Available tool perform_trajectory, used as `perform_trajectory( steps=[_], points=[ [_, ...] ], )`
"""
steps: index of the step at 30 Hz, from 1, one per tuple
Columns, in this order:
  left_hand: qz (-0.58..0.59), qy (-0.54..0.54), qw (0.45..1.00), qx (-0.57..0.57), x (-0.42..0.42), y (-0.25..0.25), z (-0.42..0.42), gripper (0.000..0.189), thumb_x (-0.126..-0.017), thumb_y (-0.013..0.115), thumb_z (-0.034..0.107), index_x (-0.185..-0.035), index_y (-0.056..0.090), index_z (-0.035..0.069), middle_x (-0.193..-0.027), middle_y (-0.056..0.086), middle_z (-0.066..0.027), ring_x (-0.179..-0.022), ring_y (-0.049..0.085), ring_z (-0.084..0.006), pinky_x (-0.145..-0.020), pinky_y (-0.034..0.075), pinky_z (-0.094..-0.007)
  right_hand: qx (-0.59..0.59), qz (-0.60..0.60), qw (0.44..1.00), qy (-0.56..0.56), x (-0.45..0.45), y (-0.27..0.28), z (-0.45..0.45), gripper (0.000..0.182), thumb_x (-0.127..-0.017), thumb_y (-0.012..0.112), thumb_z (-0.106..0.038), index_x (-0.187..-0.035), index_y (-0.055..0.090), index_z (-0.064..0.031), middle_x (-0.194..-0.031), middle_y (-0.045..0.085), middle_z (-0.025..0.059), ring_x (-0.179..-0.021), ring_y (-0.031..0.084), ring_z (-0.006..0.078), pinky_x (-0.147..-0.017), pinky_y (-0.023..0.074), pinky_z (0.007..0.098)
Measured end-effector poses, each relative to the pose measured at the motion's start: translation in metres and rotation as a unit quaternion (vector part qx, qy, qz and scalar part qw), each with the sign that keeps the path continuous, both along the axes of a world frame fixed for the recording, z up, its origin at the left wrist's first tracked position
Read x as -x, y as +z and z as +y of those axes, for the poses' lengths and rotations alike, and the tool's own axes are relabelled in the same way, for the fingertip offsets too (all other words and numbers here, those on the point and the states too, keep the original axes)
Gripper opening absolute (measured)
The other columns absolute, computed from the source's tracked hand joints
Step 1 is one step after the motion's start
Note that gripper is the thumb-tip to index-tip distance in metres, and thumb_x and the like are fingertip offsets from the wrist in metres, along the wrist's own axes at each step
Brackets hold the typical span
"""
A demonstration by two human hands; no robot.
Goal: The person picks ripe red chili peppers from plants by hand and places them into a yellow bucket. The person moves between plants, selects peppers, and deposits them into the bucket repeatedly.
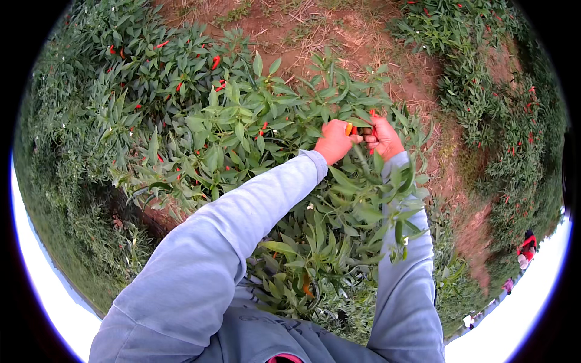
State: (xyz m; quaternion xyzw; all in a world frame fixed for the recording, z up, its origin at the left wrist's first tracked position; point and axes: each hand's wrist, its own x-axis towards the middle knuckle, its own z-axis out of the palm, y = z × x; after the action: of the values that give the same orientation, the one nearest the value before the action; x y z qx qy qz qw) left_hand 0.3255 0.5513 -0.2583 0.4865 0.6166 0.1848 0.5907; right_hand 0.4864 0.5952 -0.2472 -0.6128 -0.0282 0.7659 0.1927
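A leafy chili pepper plant (254,118) spreads below me, with red peppers among its leaves. Near its upper right side my two hands are close together. Orange and red chili peppers (349,129) show at my left hand (336,141), whose fingers are curled around them. My right hand (382,138) has bent fingers around red chili peppers, one of which (372,112) sticks out above it. Leaves and stems partly cover the fingers and my right sleeve. An orange pepper (307,286) hangs lower on the foliage, close to my body.
Reddish soil with dry straw (336,34) runs along the top and down the right side. More chili plants (513,136) with red fruit stand at the right, and dense foliage (81,113) fills the left. A few people (526,249) are far off at the lower right.
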Motion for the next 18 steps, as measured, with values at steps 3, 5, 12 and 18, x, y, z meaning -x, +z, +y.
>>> perform_trajectory(
  steps=[3, 5, 12, 18],
  points=[
    [0.008, -0.006, 1.0, 0.01, 0.007, 0.014, -0.003, 0.024, -0.071, 0.076, 0.022, -0.078, 0.066, 0.002, -0.067, 0.064, -0.0109, -0.062, 0.06, -0.0231, -0.064, 0.048, -0.0363, 0.022, 0.029, 0.999, 0.001, 0.001, 0.004, -0.013, 0.008, -0.088, 0.056, -0.025, -0.09, 0.052, -0.018, -0.054, 0.04, -0.0044, -0.038, 0.029, 0.0056, -0.034, 0.0185, 0.022],
    [0.025, -0.009, 1.0, -0.006, 0.012, 0.018, -0.008, 0.023, -0.071, 0.076, 0.022, -0.079, 0.066, 0.002, -0.069, 0.064, -0.011, -0.063, 0.06, -0.0243, -0.064, 0.048, -0.0368, 0.036, 0.05, 0.998, -0.023, 0.003, 0.009, -0.022, 0.008, -0.087, 0.056, -0.024, -0.088, 0.051, -0.0179, -0.054, 0.04, -0.0044, -0.038, 0.029, 0.0061, -0.034, 0.0184, 0.0221],
    [0.094, -0.109, 0.988, -0.054, 0.03, 0.045, -0.002, 0.031, -0.073, 0.072, 0.03, -0.069, 0.06, 0.002, -0.064, 0.059, -0.0165, -0.058, 0.057, -0.0287, -0.059, 0.045, -0.0402, 0.006, 0.227, 0.964, -0.135, -0.011, 0.044, -0.061, 0.018, -0.09, 0.06, -0.036, -0.09, 0.057, -0.0177, -0.05, 0.034, -0.007, -0.038, 0.03, 0.0064, -0.035, 0.0216, 0.0238],
    [-0.054, -0.041, 0.992, 0.11, 0.057, 0.039, -0.022, 0.019, -0.076, 0.072, 0.018, -0.068, 0.058, 0.008, -0.06, 0.051, 0.0, -0.055, 0.043, -0.0121, -0.049, 0.034, -0.0326, -0.146, 0.017, 0.953, -0.266, -0.001, 0.142, -0.136, 0.025, -0.088, 0.063, -0.039, -0.085, 0.056, -0.016, -0.05, 0.036, -0.0062, -0.041, 0.034, 0.0055, -0.039, 0.0264, 0.0227]
  ],
)
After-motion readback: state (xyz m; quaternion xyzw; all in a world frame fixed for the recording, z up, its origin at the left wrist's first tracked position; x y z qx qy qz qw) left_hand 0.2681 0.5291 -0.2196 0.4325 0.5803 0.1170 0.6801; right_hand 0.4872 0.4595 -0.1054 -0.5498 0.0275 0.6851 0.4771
